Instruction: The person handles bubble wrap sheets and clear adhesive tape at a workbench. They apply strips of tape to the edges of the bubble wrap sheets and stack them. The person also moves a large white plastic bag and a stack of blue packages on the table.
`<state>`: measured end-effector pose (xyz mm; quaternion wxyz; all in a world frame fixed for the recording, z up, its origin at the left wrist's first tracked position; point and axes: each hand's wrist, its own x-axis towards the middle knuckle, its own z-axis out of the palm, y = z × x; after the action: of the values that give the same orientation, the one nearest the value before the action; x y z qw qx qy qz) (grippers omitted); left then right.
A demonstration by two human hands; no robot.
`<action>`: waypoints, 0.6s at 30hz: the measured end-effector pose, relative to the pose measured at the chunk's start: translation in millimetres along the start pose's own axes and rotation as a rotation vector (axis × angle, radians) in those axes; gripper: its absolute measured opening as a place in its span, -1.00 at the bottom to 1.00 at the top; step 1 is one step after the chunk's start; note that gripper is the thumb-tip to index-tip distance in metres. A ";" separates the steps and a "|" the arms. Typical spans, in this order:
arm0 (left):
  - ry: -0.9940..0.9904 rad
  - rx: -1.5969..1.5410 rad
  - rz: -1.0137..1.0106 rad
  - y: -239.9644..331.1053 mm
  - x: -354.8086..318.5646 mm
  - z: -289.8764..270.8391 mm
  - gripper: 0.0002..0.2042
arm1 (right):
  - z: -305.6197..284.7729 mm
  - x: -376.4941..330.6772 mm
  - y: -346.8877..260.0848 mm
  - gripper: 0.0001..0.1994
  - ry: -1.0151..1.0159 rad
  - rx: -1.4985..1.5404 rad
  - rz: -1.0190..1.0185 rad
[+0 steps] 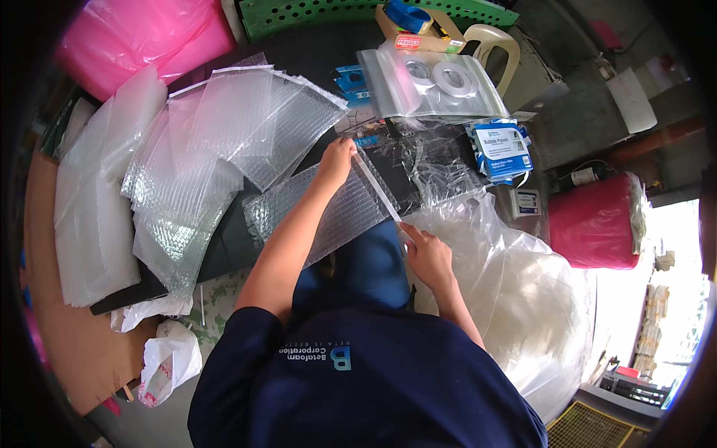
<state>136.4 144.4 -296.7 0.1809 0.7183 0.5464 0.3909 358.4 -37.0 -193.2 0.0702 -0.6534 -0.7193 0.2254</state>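
A clear bubble wrap pouch (317, 209) lies on the dark table in front of me. A narrow white adhesive strip (379, 188) runs slantwise along its right edge. Fingers closed, my left hand (338, 160) pinches the far end of this strip at the pouch's upper corner. My right hand (431, 257) is closed on the near end, its index finger stretched along the strip. Whether the right thumb also grips the pouch is hidden. To the left, several bubble wrap pouches (258, 123) are fanned out in overlapping stacks.
Folded bubble wrap (101, 194) lies at the far left. Tape rolls (454, 79) rest on clear plastic sheets, with a cardboard box (426, 37) behind. Blue-and-white printed cards (502, 149) are stacked at right. A large clear plastic bag (508, 299) bulges beside my right arm.
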 end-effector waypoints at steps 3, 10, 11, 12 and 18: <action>0.010 0.071 -0.010 -16.4 8.1 11.5 -0.97 | 4.6 11.3 2.3 -0.61 -0.036 -0.067 0.020; -0.009 0.043 -0.004 -17.6 11.9 14.8 -0.97 | 5.8 15.5 4.4 -0.60 -0.047 -0.064 0.045; -0.020 0.048 -0.007 -17.8 11.7 14.3 -0.96 | 6.1 15.8 4.5 -0.60 -0.051 -0.065 0.056; -0.031 0.053 -0.009 -18.3 12.3 13.4 -0.96 | 6.5 16.1 4.8 -0.60 -0.054 -0.065 0.067; -0.072 0.149 -0.004 -19.3 15.1 14.4 -0.95 | 8.9 20.6 8.9 -0.61 -0.070 -0.098 0.086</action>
<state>136.4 167.4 -313.5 0.1472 0.7424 0.5686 0.3224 360.2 -18.6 -208.9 0.0030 -0.6781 -0.7027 0.2154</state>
